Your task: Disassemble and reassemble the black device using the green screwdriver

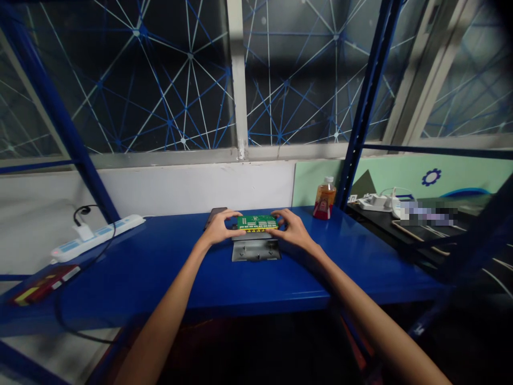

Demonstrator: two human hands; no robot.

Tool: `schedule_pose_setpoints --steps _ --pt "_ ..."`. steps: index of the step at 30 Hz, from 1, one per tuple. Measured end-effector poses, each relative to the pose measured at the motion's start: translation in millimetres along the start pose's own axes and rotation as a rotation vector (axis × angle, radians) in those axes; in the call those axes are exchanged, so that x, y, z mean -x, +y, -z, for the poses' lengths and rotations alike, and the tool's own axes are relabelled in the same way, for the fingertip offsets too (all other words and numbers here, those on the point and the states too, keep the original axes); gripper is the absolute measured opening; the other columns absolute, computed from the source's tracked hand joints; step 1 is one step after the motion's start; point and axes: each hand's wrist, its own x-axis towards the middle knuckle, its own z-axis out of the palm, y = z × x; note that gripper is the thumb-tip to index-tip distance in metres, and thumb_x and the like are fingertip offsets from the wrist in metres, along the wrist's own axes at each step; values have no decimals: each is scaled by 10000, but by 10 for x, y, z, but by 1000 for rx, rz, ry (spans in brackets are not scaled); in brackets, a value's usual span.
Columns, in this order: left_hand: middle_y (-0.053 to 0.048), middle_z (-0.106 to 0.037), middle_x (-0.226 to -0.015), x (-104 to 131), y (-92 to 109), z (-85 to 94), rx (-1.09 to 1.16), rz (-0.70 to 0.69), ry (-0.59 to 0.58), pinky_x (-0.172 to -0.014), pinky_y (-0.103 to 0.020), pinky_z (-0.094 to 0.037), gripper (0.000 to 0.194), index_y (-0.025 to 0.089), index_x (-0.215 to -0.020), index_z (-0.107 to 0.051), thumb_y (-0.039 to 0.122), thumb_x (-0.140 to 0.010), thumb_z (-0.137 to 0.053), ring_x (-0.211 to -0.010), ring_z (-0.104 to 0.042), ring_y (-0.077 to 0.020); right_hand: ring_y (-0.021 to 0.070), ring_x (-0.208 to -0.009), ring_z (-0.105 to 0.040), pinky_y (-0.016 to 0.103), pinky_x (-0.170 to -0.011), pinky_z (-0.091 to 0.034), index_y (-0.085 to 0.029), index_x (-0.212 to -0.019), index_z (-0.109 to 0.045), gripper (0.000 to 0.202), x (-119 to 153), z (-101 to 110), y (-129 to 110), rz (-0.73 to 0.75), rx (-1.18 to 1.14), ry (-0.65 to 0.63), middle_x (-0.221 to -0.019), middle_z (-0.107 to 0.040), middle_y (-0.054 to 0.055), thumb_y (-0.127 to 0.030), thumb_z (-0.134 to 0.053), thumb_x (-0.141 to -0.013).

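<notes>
A green circuit board (257, 221) with a row of yellow parts along its near edge is held up between both hands. My left hand (220, 227) grips its left end, thumb in front and fingers behind. At the right end, my right hand (292, 229) pinches it in the same way. Below and nearer to me, an open grey casing (256, 250) lies on the blue table (168, 278), its upper part partly hidden by the board. Behind my left hand is a dark flat object (211, 216), mostly covered.
A bottle with red and orange colouring (324, 199) stands at the back right. On the left are a white power strip (98, 239) with a plugged-in black cable and a red box (46, 285). Blue metal posts (366, 101) flank the table. Chargers (377, 202) and cables lie further right.
</notes>
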Motion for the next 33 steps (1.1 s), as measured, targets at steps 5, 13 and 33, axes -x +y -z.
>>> schedule_pose_setpoints --steps 5,13,33 --pt "-95 -718 -1000 -2 20 -14 238 140 67 -817 -333 -489 421 145 -986 -726 480 -733 -707 -935 -651 -263 135 -615 -591 270 -537 -500 -209 -1157 -527 514 -30 -109 -45 -185 -365 -8 -918 -587 29 -559 -601 -789" --pt "-36 -714 -748 -2 117 -91 197 149 -9 -679 -272 -450 401 147 -743 -737 521 -803 -604 -757 -639 -211 134 -595 -594 236 -448 -501 -208 -1053 -537 443 -14 -152 3 -294 -544 73 -812 -544 6 -601 -477 -858" --pt "-5 -658 -731 -30 127 -210 347 199 57 -648 -272 -463 468 146 -957 -652 574 -884 -478 -561 -648 -178 143 -492 -619 231 -426 -458 -191 -927 -567 414 -29 -159 43 -362 -638 49 -649 -561 -25 -583 -596 -797"
